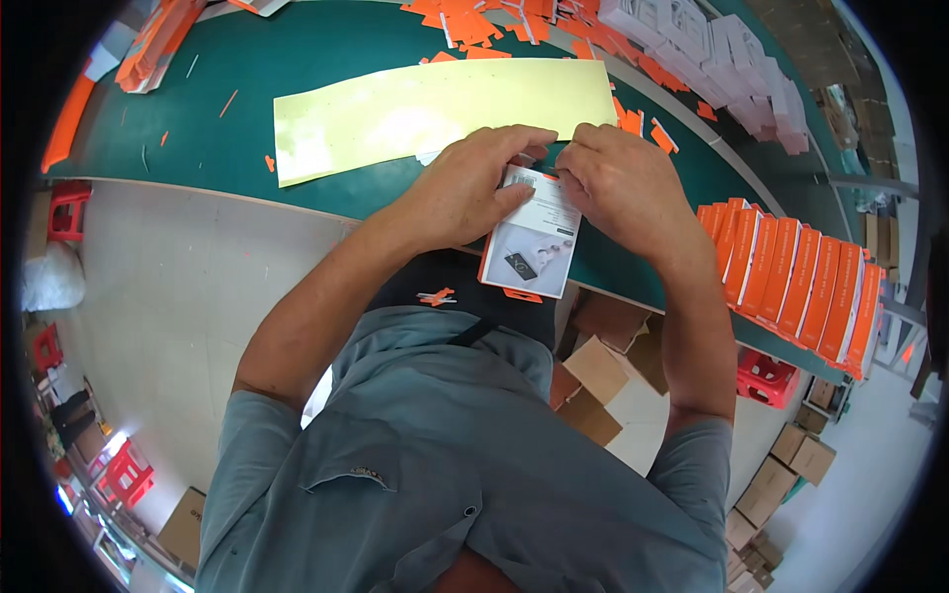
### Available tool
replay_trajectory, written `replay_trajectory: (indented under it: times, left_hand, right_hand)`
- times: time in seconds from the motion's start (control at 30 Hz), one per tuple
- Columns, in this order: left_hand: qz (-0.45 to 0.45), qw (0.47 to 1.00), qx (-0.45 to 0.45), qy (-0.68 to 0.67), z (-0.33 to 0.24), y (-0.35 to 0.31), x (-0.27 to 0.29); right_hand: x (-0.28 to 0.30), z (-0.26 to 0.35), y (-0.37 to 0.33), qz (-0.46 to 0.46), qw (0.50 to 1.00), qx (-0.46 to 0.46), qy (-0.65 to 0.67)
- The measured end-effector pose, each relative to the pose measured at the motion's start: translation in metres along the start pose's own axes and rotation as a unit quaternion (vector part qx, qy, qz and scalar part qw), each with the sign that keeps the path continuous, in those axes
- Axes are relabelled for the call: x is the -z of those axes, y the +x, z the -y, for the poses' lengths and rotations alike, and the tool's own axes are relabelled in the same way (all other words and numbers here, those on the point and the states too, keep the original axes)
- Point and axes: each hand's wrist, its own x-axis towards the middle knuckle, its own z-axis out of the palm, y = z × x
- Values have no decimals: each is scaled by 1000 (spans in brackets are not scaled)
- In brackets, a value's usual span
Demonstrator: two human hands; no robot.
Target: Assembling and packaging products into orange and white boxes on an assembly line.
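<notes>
A small white and orange product box (pixel 531 242), with a printed picture on its face, is tilted up at the table's near edge. My left hand (pixel 473 188) grips it by its upper left side, the thumb lying across the printed face. At the box's top right corner, my right hand (pixel 621 186) has its fingers curled into a pinch; whatever is between the fingertips is hidden. Just beyond both hands, a long pale yellow sheet (pixel 395 111) lies flat on the green table (pixel 227 49).
Orange boxes (pixel 791 272) stand in a row at the right. Orange scraps (pixel 465 25) litter the far side, near stacked white trays (pixel 682 35). More orange packaging (pixel 158 49) lies far left. Cardboard cartons (pixel 596 371) and a red stool (pixel 766 378) are below the table.
</notes>
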Motion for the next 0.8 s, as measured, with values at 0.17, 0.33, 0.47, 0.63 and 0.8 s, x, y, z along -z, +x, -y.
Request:
replay_trajectory:
  times: [0.17,0.33,0.47,0.63,0.8]
  left_hand:
    - [37,999,14,-23,-4,7,6]
    - [71,996,31,-45,-7,10,11]
    - [76,996,27,-43,-5,9,12]
    - [68,997,-20,-8,-3,10,9]
    - [63,983,-71,155,-11,-9,-1]
  right_hand:
    - [-2,2,1,-3,1000,5,-6]
    - [0,4,1,48,999,-18,-1]
    - [2,16,-22,-18,986,-104,133]
    - [-25,27,-53,-24,947,-197,254]
    - [-33,31,-57,-42,937,-213,275]
